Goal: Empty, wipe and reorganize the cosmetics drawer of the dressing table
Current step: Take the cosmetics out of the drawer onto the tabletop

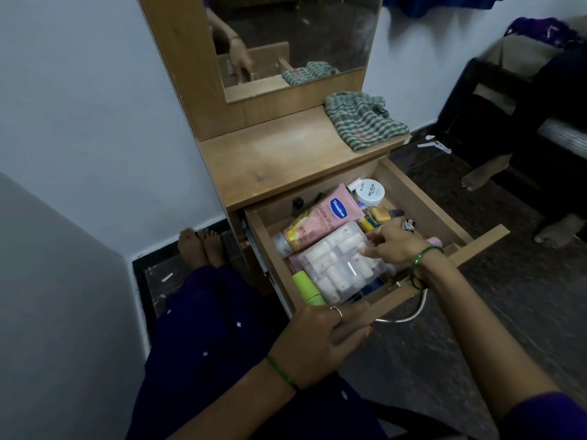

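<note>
The wooden drawer [425,198] of the dressing table stands pulled out, full of cosmetics. A clear case of small white bottles [336,265] lies in the middle. Behind it lies a pink Vaseline tube [330,214], and a white nail polish remover jar [370,192] sits at the back. A green bottle [306,287] lies at the front left. My left hand [320,341] grips the drawer's front panel [428,281]. My right hand [390,242] reaches into the drawer, fingertips touching the clear case.
A green checked cloth [362,120] lies on the table top [279,160] at the right, under the mirror [292,42]. A white wall [79,122] is on the left. Another person's feet [486,174] and dark furniture are on the right. My feet [200,246] rest by the wall.
</note>
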